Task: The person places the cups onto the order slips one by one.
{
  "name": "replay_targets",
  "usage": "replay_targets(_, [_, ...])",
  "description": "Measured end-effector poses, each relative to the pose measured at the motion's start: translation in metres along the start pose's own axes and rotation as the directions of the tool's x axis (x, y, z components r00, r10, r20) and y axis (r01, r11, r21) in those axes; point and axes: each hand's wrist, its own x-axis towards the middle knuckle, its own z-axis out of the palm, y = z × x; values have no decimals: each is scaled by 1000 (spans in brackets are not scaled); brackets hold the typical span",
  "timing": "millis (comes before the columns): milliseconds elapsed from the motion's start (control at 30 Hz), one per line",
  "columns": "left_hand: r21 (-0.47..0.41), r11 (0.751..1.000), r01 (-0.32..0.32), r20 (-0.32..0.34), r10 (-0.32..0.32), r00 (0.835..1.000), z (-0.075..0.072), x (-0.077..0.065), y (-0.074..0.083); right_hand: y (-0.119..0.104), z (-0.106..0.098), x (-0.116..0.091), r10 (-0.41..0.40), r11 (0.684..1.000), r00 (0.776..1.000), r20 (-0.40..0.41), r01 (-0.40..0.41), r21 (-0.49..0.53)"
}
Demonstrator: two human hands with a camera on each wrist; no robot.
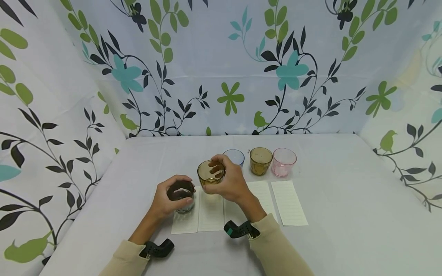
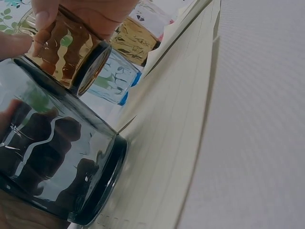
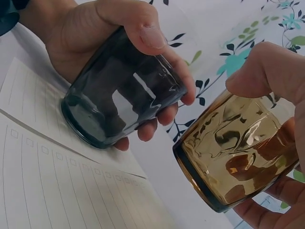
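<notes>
My left hand [image 1: 162, 201] grips a dark blue-grey glass [image 1: 186, 207], fingers and thumb round its sides. The glass is low over the leftmost paper sheet [image 1: 184, 225]; whether its base touches the paper I cannot tell. Just right of it, my right hand [image 1: 235, 184] holds an amber glass [image 1: 206, 177] between thumb and fingers, raised above the second sheet [image 1: 211, 216]. In the right wrist view the dark glass [image 3: 114, 95] and the amber glass [image 3: 228, 148] are apart, both tilted in that view.
Behind the hands stand a pale blue glass [image 1: 235, 156], partly hidden by my right hand, another amber glass [image 1: 260, 163] and a pink glass [image 1: 284, 164]. Several lined paper sheets lie side by side, the rightmost [image 1: 289, 203] set slightly apart. A leaf-patterned curtain [image 1: 207, 76] surrounds the white table [image 1: 345, 214].
</notes>
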Motion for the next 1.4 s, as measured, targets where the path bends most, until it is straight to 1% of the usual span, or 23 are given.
replay_targets(167, [-31, 999, 11, 0, -11, 1000, 0, -2, -1, 2, 1, -2, -2, 1000, 999, 36, 2, -4])
replay_targets(400, [18, 1000, -4, -10, 4, 1000, -1, -1, 1, 1, 0, -3, 11, 999, 995, 97, -7, -33])
replay_targets(567, [27, 999, -21, -7, 22, 1000, 0, 0, 2, 2, 1, -4, 34, 999, 989, 144, -32, -15])
replay_targets(833, [-20, 1000, -14, 21, 14, 1000, -2, 0, -1, 4, 1, -5, 59, 998, 978, 198, -57, -16])
replay_targets(933, [-18, 1000, -12, 25, 12, 1000, -3, -1, -2, 5, 1, -6, 75, 997, 973, 218, -68, -39])
replay_targets(1167, [-11, 1000, 18, 19, -18, 1000, -2, -1, -1, 7, 0, -6, 115, 991, 958, 263, -95, -90])
replay_targets(1400, [-1, 1000, 5, 9, -5, 1000, -1, -1, -2, 9, 1, -6, 140, 987, 948, 286, -110, -119])
